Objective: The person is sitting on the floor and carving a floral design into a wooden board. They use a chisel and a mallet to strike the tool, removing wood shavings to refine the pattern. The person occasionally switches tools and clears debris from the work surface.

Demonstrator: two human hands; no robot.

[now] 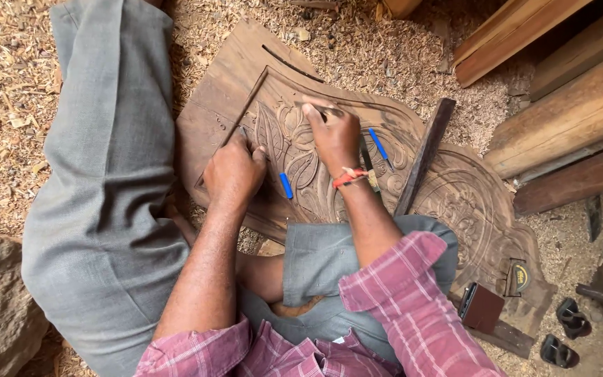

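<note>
A large brown carved wood panel (455,188) with leaf and scroll relief lies on the sawdust floor in front of me. My left hand (234,171) is closed around a thin chisel (240,132) at the panel's left carved leaf. My right hand (333,136) rests on the carving farther right, fingers curled on a slim tool (326,112) that is mostly hidden. An orange band circles my right wrist. My grey-trousered legs flank the panel.
Two blue-handled tools (286,186) (379,144) and a dark wooden stick (423,157) lie on the panel. A small dark phone-like box (479,307) sits at its lower right. Timber beams (567,119) stack at the right, sandals (570,318) beyond. Sawdust (1,105) covers the floor.
</note>
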